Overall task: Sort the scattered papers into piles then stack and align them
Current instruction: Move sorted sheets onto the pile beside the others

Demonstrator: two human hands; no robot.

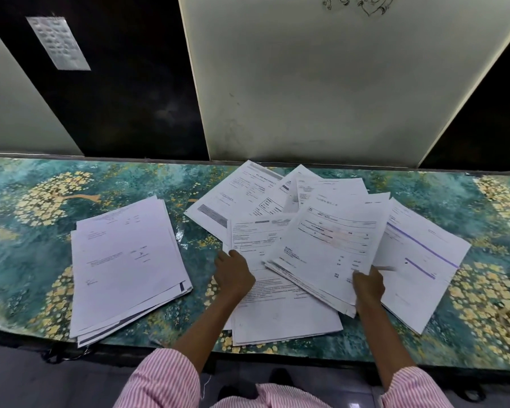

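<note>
A: Two groups on the desk [27, 231]: a rough pile [124, 260] toward the left end, reaching the front edge, and loose papers [248, 201] fanned across the middle, right up to the back edge. Sorting or squaring up?

B: Sorting, by the look of it. Perhaps halfway. No aligning yet, going by the splayed edges on the pile.

A: Right hand [368, 287]?

B: Clamped on a bundle [327, 248] of several sheets, thumb on top near its front right corner, fingers hidden underneath. Holds it over the fan, toward the front edge.

A: Left hand [233, 279]?

B: Rests at the left edge of a sheet [283, 316] lying partly under the bundle, fingers bent. Cannot tell whether pinching or merely pressing.

A: Next move?

B: Probably carrying the bundle across to the pile, or else drawing that sheet out. Calls for a pinch firm enough to keep every sheet in, a lift clear of the fan, then a flat landing on the pile, well apart to the left of both hands.
</note>
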